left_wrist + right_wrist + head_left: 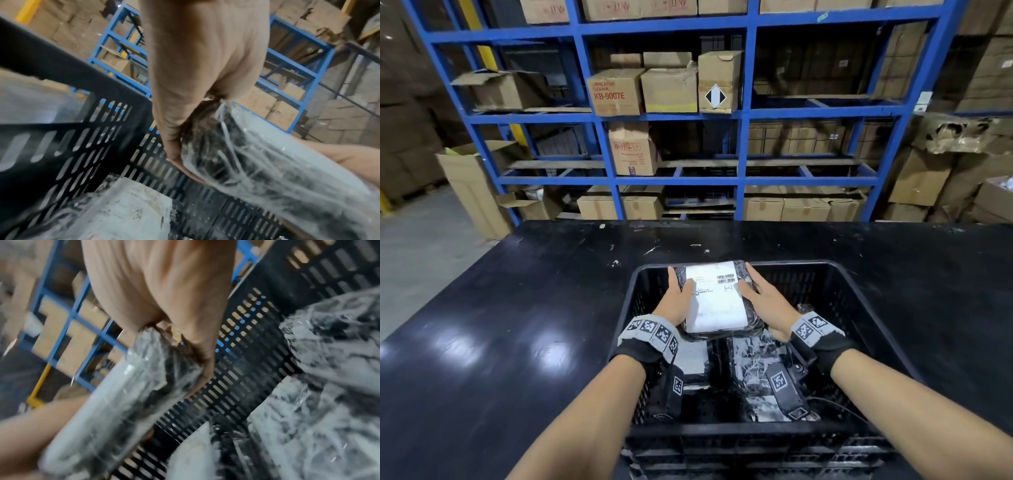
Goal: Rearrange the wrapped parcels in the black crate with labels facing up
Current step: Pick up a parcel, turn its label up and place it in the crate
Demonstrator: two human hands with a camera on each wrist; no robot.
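Low inside the black crate (835, 281) I see other wrapped parcels (753, 359). Above them, left hand (676, 305) and right hand (765, 301) clasp one parcel (714, 298) by its sides, fingers curled beneath, label up. Beyond: counter (517, 291), blue shelving (744, 116).

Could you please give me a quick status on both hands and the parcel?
Left hand and right hand grip the black plastic-wrapped parcel by its sides, white label up, inside the black slotted plastic crate. More wrapped parcels lie beneath. Nothing blocking.
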